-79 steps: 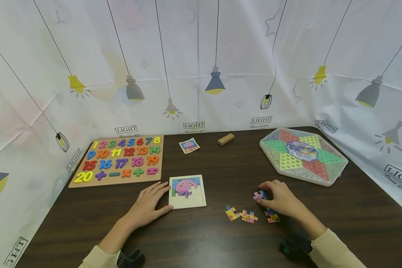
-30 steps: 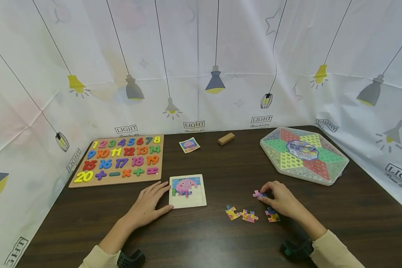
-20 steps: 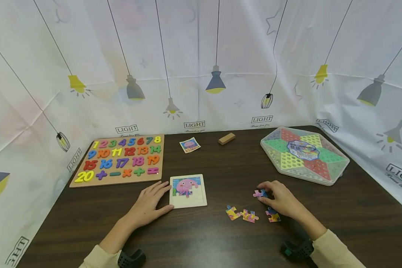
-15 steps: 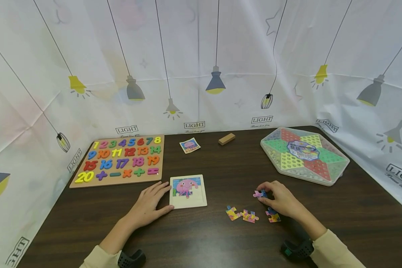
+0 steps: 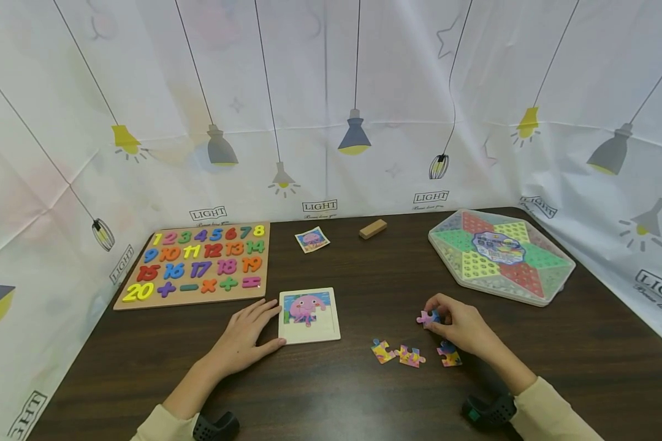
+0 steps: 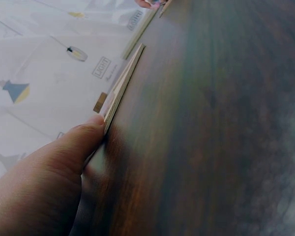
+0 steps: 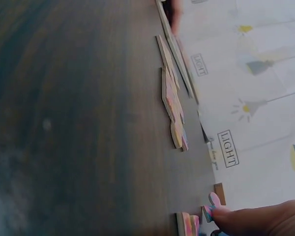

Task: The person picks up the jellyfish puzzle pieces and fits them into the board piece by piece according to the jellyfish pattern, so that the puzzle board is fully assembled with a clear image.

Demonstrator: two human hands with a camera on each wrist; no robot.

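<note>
In the head view my right hand pinches a pink and blue jigsaw piece between thumb and fingers, tilted up. The right wrist view shows the thumb on that piece. My left hand rests on the table with fingers and thumb spread, touching the left side of a square wooden puzzle board. A partly assembled pink octopus picture lies in its frame, its lower right part bare wood. Several loose pieces lie on the table: a yellow one, a pink-yellow one and a blue-yellow one.
A wooden number board lies at the left. At the back are a small octopus picture card and a wooden block. A hexagonal Chinese checkers box lies at the right, before a lamp-printed cloth.
My right hand has turned the pinched jigsaw piece in place, flatter a second ago and tilted up more now. The left hand and the puzzle board have not moved.
</note>
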